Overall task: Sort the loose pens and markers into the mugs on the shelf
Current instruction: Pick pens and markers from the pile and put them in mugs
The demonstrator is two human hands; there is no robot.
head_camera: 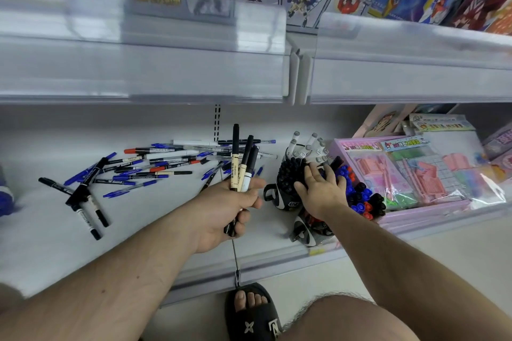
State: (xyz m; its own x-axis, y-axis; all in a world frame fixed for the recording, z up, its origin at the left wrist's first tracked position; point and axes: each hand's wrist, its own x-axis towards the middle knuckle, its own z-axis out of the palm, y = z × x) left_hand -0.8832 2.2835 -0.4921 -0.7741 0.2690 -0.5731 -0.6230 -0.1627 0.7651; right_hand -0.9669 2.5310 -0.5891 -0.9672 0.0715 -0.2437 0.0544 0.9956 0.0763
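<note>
1. Head view: your left hand [234, 203] is clenched around a bunch of markers [243, 166], caps pointing up, held above the shelf [155, 230] just left of the mugs.
2. Your right hand [321, 188] lies flat with fingers spread on the pen tops in the black mug [282, 191], gripping nothing; use it to steady the mug and press those pens aside to open a gap.
3. Feed the bunch in one or two at a time, since the mug looks nearly full; a second mug [303, 230] sits nearer you, and the grey-capped markers [310, 147] stand behind.
4. Match by kind before dropping them in.
5. The loose pile [155, 165] remains spread on the shelf to the left, so much sorting is probably left.
</note>
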